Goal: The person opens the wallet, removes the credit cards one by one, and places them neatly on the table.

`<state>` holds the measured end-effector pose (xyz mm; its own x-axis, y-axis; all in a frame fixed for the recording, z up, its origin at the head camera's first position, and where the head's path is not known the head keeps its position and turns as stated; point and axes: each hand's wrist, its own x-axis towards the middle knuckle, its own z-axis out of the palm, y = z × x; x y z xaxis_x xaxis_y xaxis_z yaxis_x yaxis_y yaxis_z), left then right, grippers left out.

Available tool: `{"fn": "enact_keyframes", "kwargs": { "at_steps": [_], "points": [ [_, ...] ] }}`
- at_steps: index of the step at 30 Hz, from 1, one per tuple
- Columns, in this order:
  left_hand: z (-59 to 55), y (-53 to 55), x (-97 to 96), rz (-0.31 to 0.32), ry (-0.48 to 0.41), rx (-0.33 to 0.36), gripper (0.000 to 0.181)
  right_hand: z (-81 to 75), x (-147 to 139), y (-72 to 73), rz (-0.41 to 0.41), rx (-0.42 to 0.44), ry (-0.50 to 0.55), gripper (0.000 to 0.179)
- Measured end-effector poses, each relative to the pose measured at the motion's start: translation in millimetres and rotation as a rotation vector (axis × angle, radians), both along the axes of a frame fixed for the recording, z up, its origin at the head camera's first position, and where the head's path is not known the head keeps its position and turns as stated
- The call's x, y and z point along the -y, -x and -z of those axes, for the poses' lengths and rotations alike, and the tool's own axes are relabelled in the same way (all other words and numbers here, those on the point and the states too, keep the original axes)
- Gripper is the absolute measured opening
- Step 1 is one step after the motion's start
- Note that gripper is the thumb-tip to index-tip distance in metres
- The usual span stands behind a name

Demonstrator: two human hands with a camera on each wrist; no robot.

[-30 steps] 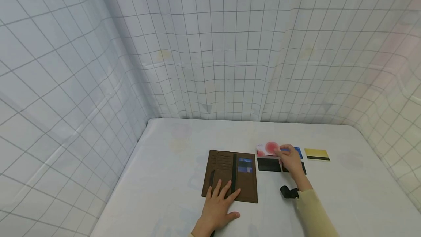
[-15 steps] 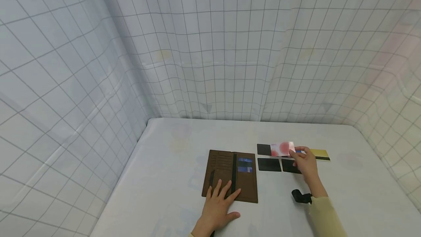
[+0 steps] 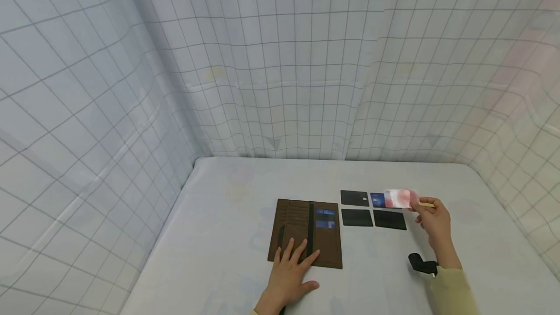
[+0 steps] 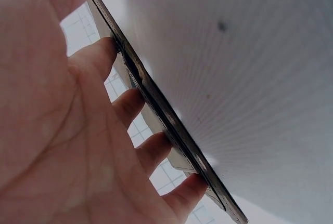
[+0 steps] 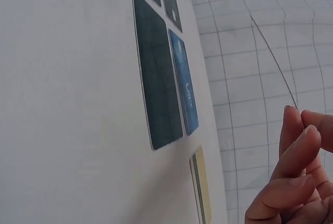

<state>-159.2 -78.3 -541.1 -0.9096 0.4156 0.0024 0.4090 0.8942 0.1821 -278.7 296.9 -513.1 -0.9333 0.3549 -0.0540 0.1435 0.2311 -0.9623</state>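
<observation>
My right hand point(image 3: 435, 220) pinches a pink and white card point(image 3: 399, 198) by its right end, thumb against fingers. In the right wrist view this card point(image 5: 276, 60) shows edge-on, raised above the table. Under it in the head view lies a blue card point(image 3: 377, 200), partly covered. A yellow card point(image 5: 202, 187) with a dark stripe lies near the right hand, largely hidden in the head view. My left hand point(image 3: 288, 278) rests with spread fingers on the lower edge of a brown wallet point(image 3: 328, 249), which lies unfolded. Blue cards point(image 3: 325, 218) show in its right side.
A black card with a chip point(image 3: 354, 198) lies at the back, left of the blue one. Two more dark cards point(image 3: 357, 218) lie in a row in front. White cloth covers the table point(image 3: 227, 237); a gridded white curtain point(image 3: 280, 86) encloses it.
The right hand has moved right with the pink and white card, past the black card and over the blue one. The left hand and wallet have stayed in place.
</observation>
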Motion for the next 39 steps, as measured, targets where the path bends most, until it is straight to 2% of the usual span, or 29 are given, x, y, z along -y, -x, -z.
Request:
{"fn": "enact_keyframes", "kwargs": {
  "at_steps": [10, 19, 24, 31, 39],
  "points": [
    [0.9, -0.5, 0.1, -0.003, -0.01, 0.01, 0.069, 13.6, -24, -13.6, 0.06, 0.152, -0.08, 0.051],
    [0.5, -1.2, 0.3, -0.002, -0.013, 0.009, 0.068, 22.3, -41, -23.6, 0.051, 0.263, -0.172, 0.057],
    [0.1, -0.9, 0.7, 0.004, -0.009, -0.005, 0.068, 23.5, -47, -27.6, 0.051, 0.273, -0.175, 0.057],
    [-4.2, -2.5, 1.2, 0.011, -0.015, -0.018, 0.067, 21.2, -51, -31.4, 0.066, 0.301, -0.238, 0.053],
    [-4.9, -2.8, 2.3, 0.015, -0.012, -0.035, 0.067, 19.0, -53, -31.2, 0.034, 0.32, -0.389, 0.049]
  ]
}}
